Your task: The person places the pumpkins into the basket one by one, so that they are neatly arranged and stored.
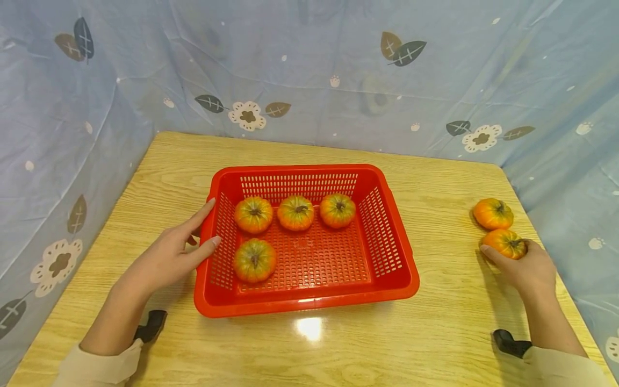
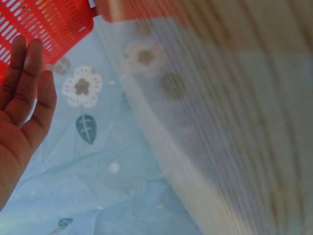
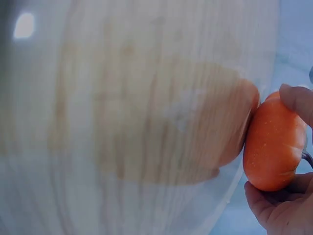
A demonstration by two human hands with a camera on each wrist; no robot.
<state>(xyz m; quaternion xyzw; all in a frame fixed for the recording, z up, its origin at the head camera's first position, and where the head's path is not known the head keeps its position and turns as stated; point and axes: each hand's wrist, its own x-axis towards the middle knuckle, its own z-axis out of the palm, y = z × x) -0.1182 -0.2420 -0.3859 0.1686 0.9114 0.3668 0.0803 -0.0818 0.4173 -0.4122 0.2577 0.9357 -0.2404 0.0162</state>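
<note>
Inside a red plastic basket (image 1: 304, 306) several small orange-green pumpkins sit: three in the back row and one pumpkin (image 1: 254, 260) at the front left. My left hand (image 1: 166, 258) rests at the basket's left rim, fingertips and thumb on it. The left wrist view shows the fingers (image 2: 29, 78) fairly straight along the slotted wall. Far to the right, my right hand (image 1: 529, 266) holds a pumpkin (image 1: 503, 242) between thumb and fingers; its orange side (image 3: 271, 144) fills the grasp in the right wrist view. Directly behind it lies another pumpkin (image 1: 493, 214).
The wood-grain table (image 1: 338, 349) is glossy and reflects the light. Blue patterned cloth (image 1: 314, 70) hangs along its back and sides. A black piece (image 1: 151, 325) shows at the left wrist and another black piece (image 1: 510, 343) at the right wrist.
</note>
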